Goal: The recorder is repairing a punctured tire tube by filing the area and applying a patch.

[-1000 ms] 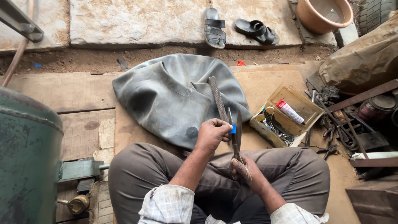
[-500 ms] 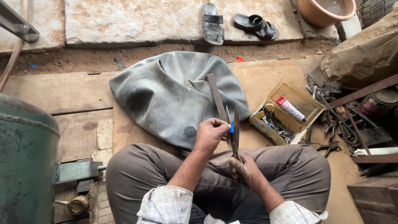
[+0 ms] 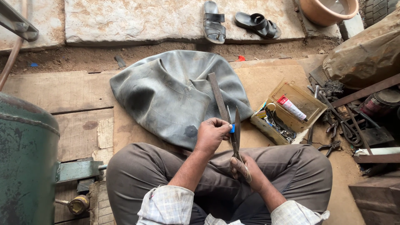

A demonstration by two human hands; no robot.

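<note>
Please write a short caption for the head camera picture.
Left hand holds a flat grey metal file against scissors in right hand.

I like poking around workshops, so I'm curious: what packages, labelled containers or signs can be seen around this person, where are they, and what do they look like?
Tube: lies in the yellowish plastic tray to the person's right; slim, white with a red end.
Round tin: far right among metal bars; dark, dusty, its label too unclear to describe.
No signs or screens in view.
</note>
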